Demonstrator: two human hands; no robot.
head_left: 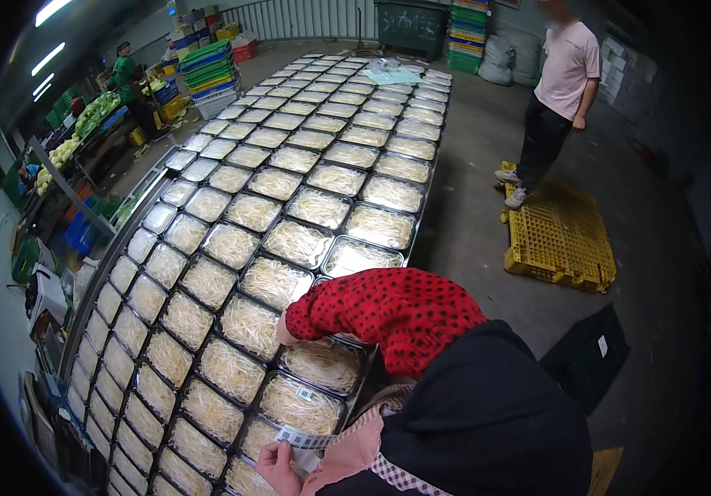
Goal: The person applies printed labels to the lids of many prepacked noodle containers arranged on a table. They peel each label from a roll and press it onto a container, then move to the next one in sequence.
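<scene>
My left hand point(278, 468) pinches a label strip point(310, 439), lower centre; my right hand's point(286, 329) grip I can't tell. One bean-sprout tray point(299, 407) looks labelled; most seem bare.

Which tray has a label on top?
The tray pictured just above the strip in the left hand; no other plainly shows a label on top.
</scene>
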